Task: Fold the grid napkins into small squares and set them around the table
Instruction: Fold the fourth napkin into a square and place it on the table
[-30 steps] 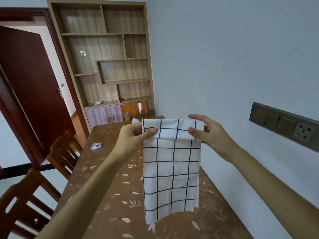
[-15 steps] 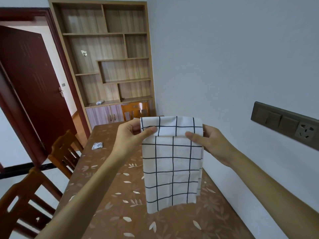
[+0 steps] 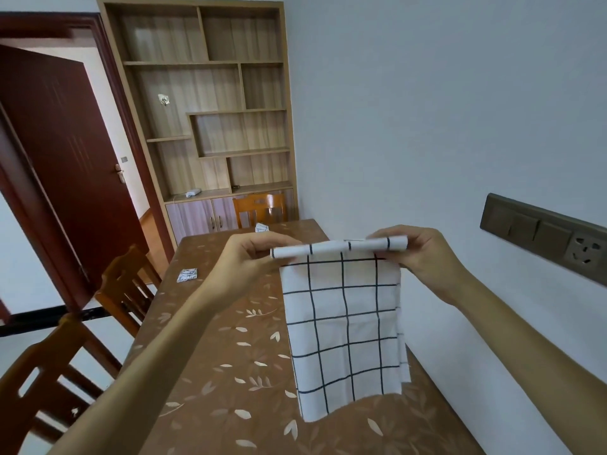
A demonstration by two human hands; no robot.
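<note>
Napkin (image 3: 345, 323), soft and light, hangs limp above the surface (image 3: 230, 372); left hand (image 3: 253, 257) and right hand (image 3: 423, 254) fingers clamp its rolled top corners, the best hold.

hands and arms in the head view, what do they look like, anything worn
Both forearms are bare right down to the picture's lower edge, with no sleeves showing. The left hand and right hand wear no gloves, and no watch, ring or bracelet shows on either. No markings are visible.
</note>
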